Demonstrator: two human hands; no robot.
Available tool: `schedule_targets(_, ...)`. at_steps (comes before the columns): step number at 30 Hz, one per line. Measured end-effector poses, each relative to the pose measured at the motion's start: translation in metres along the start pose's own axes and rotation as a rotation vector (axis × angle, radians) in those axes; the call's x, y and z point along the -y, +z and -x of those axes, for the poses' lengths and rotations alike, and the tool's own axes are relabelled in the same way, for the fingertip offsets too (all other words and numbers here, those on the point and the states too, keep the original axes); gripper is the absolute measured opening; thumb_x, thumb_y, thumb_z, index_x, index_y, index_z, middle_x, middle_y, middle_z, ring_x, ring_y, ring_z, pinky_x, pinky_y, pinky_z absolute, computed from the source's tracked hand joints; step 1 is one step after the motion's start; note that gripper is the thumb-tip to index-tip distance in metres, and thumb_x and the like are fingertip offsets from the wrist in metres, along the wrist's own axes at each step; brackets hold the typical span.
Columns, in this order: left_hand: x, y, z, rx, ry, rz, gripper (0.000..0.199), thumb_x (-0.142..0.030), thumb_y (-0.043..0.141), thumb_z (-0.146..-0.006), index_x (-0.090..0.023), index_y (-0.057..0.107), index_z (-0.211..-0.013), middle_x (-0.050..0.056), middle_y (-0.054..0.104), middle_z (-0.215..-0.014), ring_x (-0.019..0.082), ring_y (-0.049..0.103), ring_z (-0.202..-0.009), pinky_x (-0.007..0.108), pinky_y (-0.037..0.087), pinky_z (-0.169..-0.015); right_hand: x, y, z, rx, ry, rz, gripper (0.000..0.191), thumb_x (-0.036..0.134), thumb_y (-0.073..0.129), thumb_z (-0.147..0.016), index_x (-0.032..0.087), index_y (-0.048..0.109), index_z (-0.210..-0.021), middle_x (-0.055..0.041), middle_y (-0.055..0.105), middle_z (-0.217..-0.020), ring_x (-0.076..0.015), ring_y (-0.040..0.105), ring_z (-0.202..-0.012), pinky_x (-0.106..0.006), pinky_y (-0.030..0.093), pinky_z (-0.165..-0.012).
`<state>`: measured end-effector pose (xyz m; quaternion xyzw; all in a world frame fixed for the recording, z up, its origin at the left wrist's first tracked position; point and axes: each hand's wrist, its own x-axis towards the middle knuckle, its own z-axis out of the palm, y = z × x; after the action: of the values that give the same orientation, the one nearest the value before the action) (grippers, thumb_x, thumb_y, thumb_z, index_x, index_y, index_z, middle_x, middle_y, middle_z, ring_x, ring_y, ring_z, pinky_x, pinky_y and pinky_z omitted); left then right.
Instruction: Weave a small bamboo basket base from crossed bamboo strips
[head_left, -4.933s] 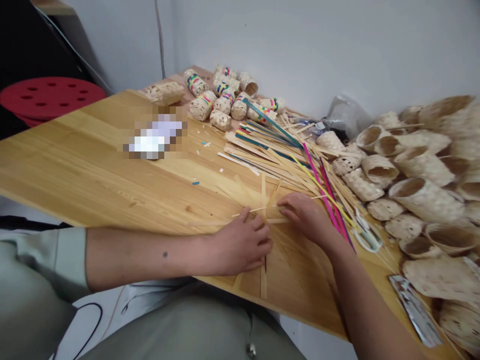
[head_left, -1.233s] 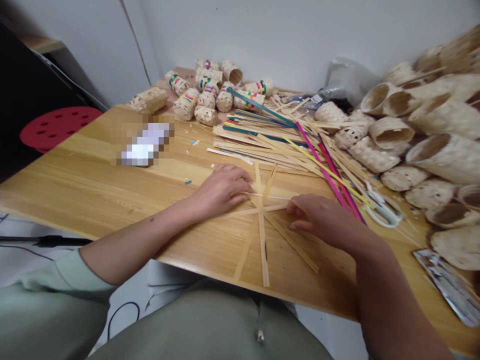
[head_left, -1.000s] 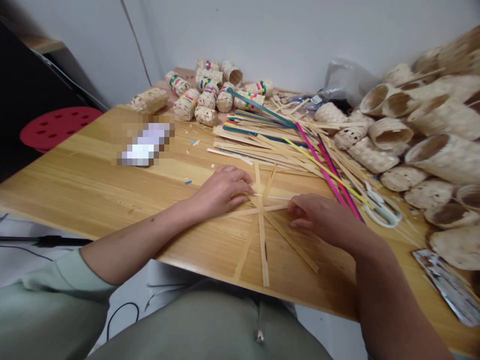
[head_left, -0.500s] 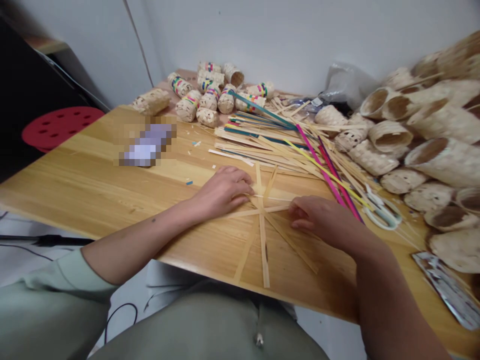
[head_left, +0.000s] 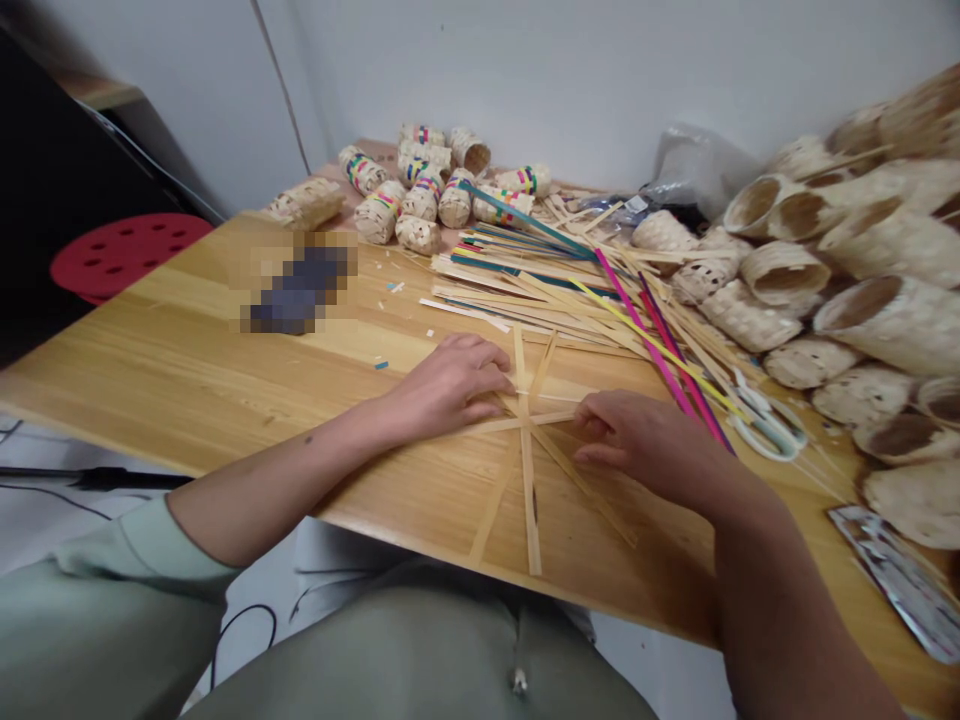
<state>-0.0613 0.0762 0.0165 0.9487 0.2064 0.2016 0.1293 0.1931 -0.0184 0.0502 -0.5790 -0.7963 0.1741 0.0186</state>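
While both your hands rest over the near part of the desk (head_left: 225, 380), a star of pale flat strips (head_left: 526, 465) lies between them, its arms crossing at one middle point and one arm running toward you, close to the near edge. Your left hand (head_left: 457, 385) is palm down with bent fingers, their tips at the left side of the star; whether they grip or only press, you cannot tell from this view. Your right hand (head_left: 619, 430) is half curled on the other side, thumb below the forefinger, beside the tip of an arm of the star. A thin pale strip (head_left: 553, 398) spans the space between your two hands, passing across the star just beyond its middle; its ends run in by your fingers, so you cannot tell whether either hand grasps it. Beyond the star is a loose pile of strips (head_left: 517, 290), with a pink strip (head_left: 637, 317) and a yellow strip (head_left: 645, 335) lying across its right side, near white-handled scissors (head_left: 772, 430). Farther right, plain woven baskets (head_left: 862, 312) are heaped, and small baskets with coloured bands (head_left: 379, 210) sit at the far end.
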Motion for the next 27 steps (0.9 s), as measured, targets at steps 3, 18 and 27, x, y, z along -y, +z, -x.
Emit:
schedule_targets(3, 0.001, 0.000, 0.000, 0.000, 0.018, -0.004, 0.020, -0.034, 0.066, -0.085, -0.021, 0.070, -0.100, 0.007, 0.064, -0.113, 0.021, 0.055, -0.104, 0.036, 0.041, -0.091, 0.005, 0.000, 0.000, 0.017, -0.024, 0.002, 0.014, 0.029, 0.067, -0.080, 0.022, 0.054, -0.084, -0.0003, 0.062, -0.081, -0.0173, 0.057, -0.074, -0.028, 0.037, -0.063)
schedule_targets(18, -0.006, -0.013, -0.002, -0.106, -0.053, 0.002, 0.016, -0.024, 0.055, -0.091, -0.019, 0.070, -0.096, 0.006, 0.066, -0.108, 0.021, 0.058, -0.101, 0.035, 0.043, -0.087, 0.004, 0.010, 0.004, 0.000, -0.123, 0.042, 0.027, 0.042, 0.070, -0.080, 0.022, 0.054, -0.091, -0.0034, 0.063, -0.091, -0.0200, 0.058, -0.081, -0.030, 0.039, -0.069)
schedule_targets(27, -0.019, -0.065, 0.007, -0.105, -0.013, -0.069, 0.024, -0.022, 0.046, -0.095, -0.021, 0.068, -0.104, 0.007, 0.064, -0.111, 0.018, 0.059, -0.100, 0.032, 0.046, -0.084, -0.020, -0.007, -0.003, -0.290, 0.071, 0.249, 0.032, 0.042, 0.042, -0.095, 0.022, 0.055, -0.074, -0.0058, 0.063, -0.075, -0.0216, 0.055, -0.072, -0.031, 0.032, -0.061)
